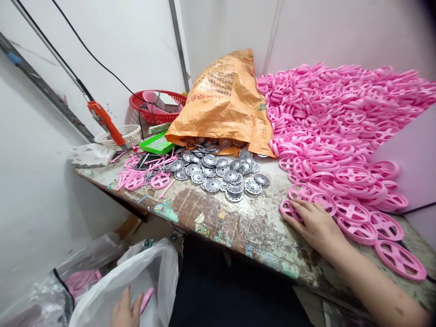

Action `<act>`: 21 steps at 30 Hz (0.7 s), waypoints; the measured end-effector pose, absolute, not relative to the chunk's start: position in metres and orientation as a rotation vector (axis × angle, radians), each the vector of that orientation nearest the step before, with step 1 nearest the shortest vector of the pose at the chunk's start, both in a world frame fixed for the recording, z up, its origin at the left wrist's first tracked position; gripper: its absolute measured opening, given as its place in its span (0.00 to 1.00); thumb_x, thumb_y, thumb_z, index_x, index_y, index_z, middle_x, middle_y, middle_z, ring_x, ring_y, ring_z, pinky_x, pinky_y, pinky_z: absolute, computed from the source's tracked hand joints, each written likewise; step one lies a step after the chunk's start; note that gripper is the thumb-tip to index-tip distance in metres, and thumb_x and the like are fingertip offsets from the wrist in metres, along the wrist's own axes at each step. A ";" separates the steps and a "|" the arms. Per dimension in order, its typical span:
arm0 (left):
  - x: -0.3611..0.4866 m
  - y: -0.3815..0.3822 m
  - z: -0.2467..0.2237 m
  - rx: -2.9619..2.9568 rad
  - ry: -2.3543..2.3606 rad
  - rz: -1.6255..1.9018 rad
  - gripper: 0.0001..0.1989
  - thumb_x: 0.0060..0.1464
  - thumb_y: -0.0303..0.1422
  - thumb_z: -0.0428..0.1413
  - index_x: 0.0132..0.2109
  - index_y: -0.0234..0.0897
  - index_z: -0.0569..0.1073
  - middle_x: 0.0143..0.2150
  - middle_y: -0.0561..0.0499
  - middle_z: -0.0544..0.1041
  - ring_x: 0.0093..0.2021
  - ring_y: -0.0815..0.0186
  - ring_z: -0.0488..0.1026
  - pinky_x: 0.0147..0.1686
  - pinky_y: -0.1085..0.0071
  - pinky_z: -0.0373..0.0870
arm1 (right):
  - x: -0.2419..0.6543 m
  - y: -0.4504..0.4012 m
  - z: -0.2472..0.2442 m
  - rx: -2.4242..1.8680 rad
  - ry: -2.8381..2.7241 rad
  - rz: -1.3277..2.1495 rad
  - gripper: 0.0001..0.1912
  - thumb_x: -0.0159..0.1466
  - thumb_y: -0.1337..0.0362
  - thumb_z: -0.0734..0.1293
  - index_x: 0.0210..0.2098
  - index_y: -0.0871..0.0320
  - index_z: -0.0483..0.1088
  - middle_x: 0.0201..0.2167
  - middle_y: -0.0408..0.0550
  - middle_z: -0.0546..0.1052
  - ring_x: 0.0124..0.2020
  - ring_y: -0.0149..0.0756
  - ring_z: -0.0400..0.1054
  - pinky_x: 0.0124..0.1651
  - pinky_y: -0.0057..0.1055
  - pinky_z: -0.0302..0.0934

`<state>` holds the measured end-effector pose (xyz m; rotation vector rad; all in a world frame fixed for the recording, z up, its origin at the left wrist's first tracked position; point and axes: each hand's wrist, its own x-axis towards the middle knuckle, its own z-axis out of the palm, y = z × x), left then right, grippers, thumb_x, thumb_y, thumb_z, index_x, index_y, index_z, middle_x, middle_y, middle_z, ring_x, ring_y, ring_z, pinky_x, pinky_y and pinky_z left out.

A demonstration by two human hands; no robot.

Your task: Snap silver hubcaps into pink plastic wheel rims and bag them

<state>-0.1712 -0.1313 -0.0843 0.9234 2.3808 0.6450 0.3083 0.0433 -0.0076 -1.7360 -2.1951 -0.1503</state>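
My right hand [316,225] is on the table at the near edge of the pink heap, its fingers curled over the rim of a pink spoked wheel [289,210]. More pink wheels [354,211] lie flat around that hand. Low at the left, my left hand [126,311] is over the mouth of a white plastic bag [163,268], fingers apart. Just beside its fingers a small pink plastic piece [147,299] is inside the bag opening, seemingly loose from the hand. Part of the left hand is cut off by the frame.
Silver discs [218,170] spill from an orange sack [225,104]. Left of them lie pink and grey parts [143,175], a green tray [158,143], a red basket [136,102] and a white basket [131,134]. An orange electric screwdriver [105,122] hangs by a cord.
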 end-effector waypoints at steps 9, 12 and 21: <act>-0.027 -0.058 0.000 1.018 1.262 1.278 0.30 0.50 0.40 0.57 0.60 0.47 0.59 0.59 0.48 0.68 0.56 0.56 0.67 0.49 0.61 0.71 | 0.210 0.022 0.065 -1.559 -1.754 1.045 0.25 0.65 0.47 0.48 0.24 0.54 0.63 0.24 0.48 0.73 0.25 0.38 0.66 0.26 0.34 0.62; 0.013 -0.038 0.012 0.930 1.024 1.191 0.28 0.54 0.39 0.55 0.61 0.45 0.59 0.60 0.47 0.67 0.55 0.57 0.68 0.49 0.62 0.71 | 0.176 0.010 0.067 -1.282 -1.870 1.343 0.25 0.66 0.48 0.48 0.27 0.55 0.67 0.25 0.47 0.72 0.27 0.37 0.67 0.30 0.34 0.63; 0.015 -0.021 0.011 0.645 1.218 1.147 0.16 0.54 0.36 0.54 0.47 0.31 0.70 0.38 0.46 0.78 0.36 0.63 0.75 0.33 0.68 0.76 | 0.220 0.115 0.002 -1.611 -2.076 0.216 0.19 0.60 0.58 0.60 0.47 0.59 0.70 0.47 0.59 0.69 0.50 0.51 0.60 0.50 0.46 0.57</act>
